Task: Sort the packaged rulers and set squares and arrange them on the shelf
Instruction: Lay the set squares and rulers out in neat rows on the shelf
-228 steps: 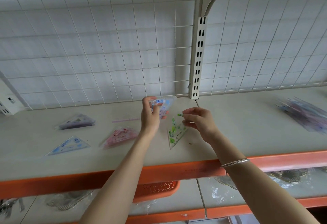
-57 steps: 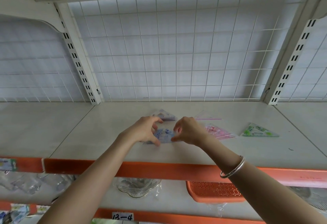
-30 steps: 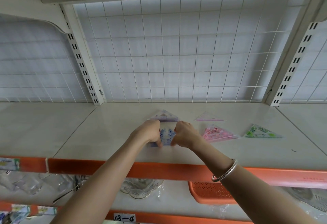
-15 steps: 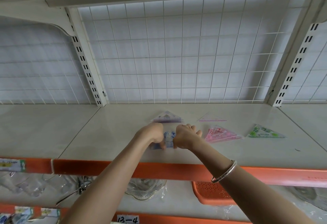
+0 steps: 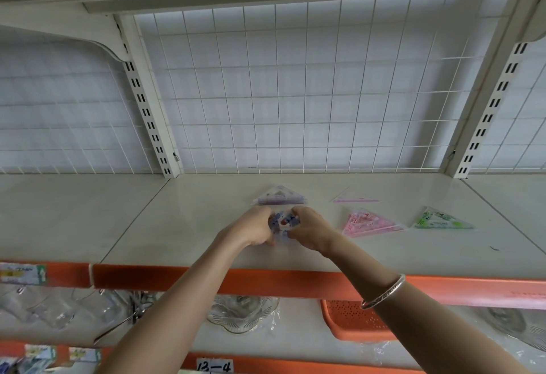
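Note:
A blue packaged set square (image 5: pixel 283 222) sits between my two hands on the cream shelf (image 5: pixel 189 225). My left hand (image 5: pixel 254 230) grips its left side and my right hand (image 5: pixel 308 230) grips its right side, so most of the packet is hidden. Just behind lies a purple packaged set square (image 5: pixel 279 196). To the right lie a pink packet (image 5: pixel 369 222), a green packet (image 5: pixel 441 220) and a thin clear pink-edged set square (image 5: pixel 354 197).
A white wire grid (image 5: pixel 295 92) backs the shelf between slotted uprights (image 5: pixel 147 113). An orange rail (image 5: pixel 266 282) edges the shelf front. Below it stand a glass dish (image 5: pixel 239 311), an orange basket (image 5: pixel 351 320) and bagged glassware (image 5: pixel 44 305).
My hands have drawn closer together over the blue packet and curled tighter round it. Much earlier the green packet was in my right hand; it now lies on the shelf at the right.

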`<action>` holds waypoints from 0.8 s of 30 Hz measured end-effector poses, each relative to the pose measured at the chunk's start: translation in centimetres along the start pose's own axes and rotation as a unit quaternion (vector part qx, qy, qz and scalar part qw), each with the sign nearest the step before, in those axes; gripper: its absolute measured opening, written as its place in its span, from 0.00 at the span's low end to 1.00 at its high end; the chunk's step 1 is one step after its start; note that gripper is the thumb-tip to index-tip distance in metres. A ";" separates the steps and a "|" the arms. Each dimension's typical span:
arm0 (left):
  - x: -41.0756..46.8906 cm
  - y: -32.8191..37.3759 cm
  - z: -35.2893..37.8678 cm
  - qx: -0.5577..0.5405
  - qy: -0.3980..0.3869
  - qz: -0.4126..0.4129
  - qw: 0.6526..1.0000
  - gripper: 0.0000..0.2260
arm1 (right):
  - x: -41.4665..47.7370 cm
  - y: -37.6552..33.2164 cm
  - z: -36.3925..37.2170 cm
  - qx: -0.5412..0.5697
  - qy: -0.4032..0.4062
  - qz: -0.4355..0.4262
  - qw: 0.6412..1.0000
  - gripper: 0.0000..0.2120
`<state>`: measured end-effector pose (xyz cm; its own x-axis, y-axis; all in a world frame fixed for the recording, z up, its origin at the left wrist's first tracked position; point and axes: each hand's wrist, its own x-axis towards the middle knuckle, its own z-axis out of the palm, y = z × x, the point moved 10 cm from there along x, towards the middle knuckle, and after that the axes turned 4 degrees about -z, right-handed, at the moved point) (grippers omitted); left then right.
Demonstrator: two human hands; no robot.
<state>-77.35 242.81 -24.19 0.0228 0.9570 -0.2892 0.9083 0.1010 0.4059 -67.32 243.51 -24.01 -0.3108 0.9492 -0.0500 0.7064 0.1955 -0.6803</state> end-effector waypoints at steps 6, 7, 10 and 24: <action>-0.7 -0.6 -2.1 -0.063 0.102 0.047 0.992 0.10 | -0.5 -0.9 -1.1 0.030 0.062 -0.063 0.996 0.11; -0.9 -0.8 -2.6 -0.077 0.123 0.050 0.988 0.10 | -0.7 -0.9 -1.1 0.024 0.066 -0.068 0.995 0.10; -1.6 -1.0 -3.6 -0.110 0.161 0.057 0.979 0.08 | -0.8 -0.7 -1.3 0.030 0.085 -0.070 0.993 0.06; -3.4 1.5 -3.7 0.039 0.260 0.066 0.963 0.08 | -1.7 -2.2 -0.6 -0.083 0.139 -0.112 0.980 0.11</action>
<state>-77.60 240.73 -19.39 -0.0529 0.9690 0.2414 0.9405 -0.0328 0.3381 -67.93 241.61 -21.95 -0.3011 0.9039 0.3038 0.7412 0.4223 -0.5218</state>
